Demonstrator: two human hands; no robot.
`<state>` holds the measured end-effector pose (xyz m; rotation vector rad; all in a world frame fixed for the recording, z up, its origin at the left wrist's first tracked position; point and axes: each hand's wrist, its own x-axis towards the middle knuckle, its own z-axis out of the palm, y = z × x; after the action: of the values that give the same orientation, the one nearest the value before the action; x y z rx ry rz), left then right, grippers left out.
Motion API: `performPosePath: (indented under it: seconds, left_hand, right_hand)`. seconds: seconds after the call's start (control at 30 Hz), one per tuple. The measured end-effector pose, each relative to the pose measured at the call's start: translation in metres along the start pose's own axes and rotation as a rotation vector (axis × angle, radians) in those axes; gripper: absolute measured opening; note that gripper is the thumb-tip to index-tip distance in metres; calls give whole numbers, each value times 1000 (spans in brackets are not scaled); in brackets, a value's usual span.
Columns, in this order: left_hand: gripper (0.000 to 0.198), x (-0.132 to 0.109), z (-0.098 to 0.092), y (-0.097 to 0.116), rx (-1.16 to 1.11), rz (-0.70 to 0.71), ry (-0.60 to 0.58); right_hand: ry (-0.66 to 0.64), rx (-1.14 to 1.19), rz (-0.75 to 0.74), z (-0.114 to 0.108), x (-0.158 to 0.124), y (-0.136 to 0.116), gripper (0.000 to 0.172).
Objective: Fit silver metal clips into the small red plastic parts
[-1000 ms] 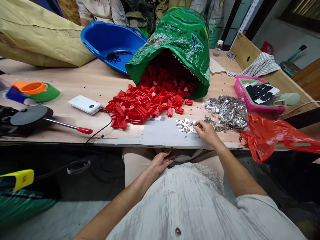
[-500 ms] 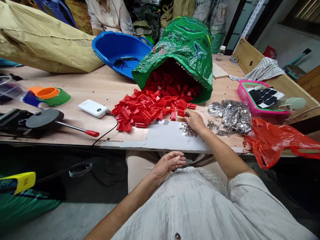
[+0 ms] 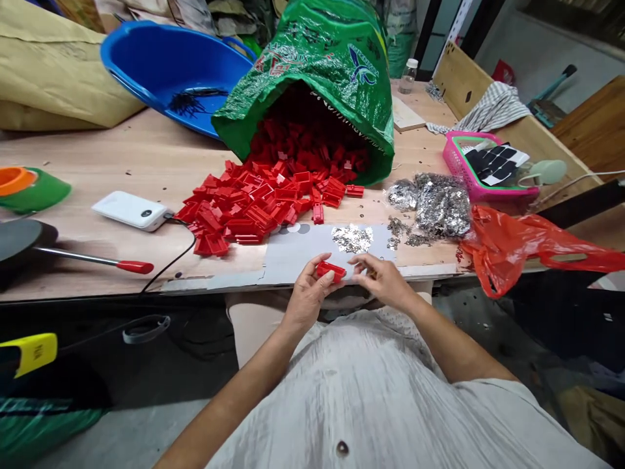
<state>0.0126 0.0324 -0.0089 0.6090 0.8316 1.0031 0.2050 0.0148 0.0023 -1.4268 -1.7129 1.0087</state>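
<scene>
My left hand pinches a small red plastic piece just in front of the table's near edge. My right hand is right beside it, fingers curled and pinched toward the piece; whether it holds a small metal part I cannot tell. On the grey card behind my hands lies a little heap of shiny metal bits. Farther back, a pile of red plastic pieces spills from a green sack lying on its side.
A bag of metal bits, a red plastic bag and a pink basket lie at the right. A white power bank with a cable, a red-tipped lever, a blue basin and tan sacks are at the left.
My right hand went from the metal bits to the red pile, then drew back to the table edge. My left hand rose from my lap and now holds a red piece.
</scene>
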Motion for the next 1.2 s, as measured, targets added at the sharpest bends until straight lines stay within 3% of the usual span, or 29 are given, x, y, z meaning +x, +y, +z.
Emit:
performPosePath:
  seconds: [0.1, 0.2, 0.33, 0.57, 0.77, 1.0, 1.2]
  left_hand:
    - [58, -6, -7, 3, -49, -82, -72]
    - [63, -9, -11, 7, -98, -156, -107]
    - [66, -12, -8, 8, -148, -224, -112]
    - [61, -14, -5, 9, -195, -287, -91]
    - [46, -13, -6, 10, -254, -308, -98]
    - [47, -15, -2, 12, -368, -338, -189]
    - [47, -17, -1, 12, -432, -371, -203]
  right_hand:
    - [266, -206, 86, -32, -4, 25, 19]
    - [378, -495, 169, -59, -4, 48, 12]
    - [341, -645, 211, -65, -1, 63, 10]
    - [343, -673, 230, -58, 8, 65, 7]
    - [343, -621, 177, -62, 7, 70, 8]
    - [337, -625, 103, -66, 2, 70, 11]
    - [297, -413, 103, -63, -3, 54, 13]
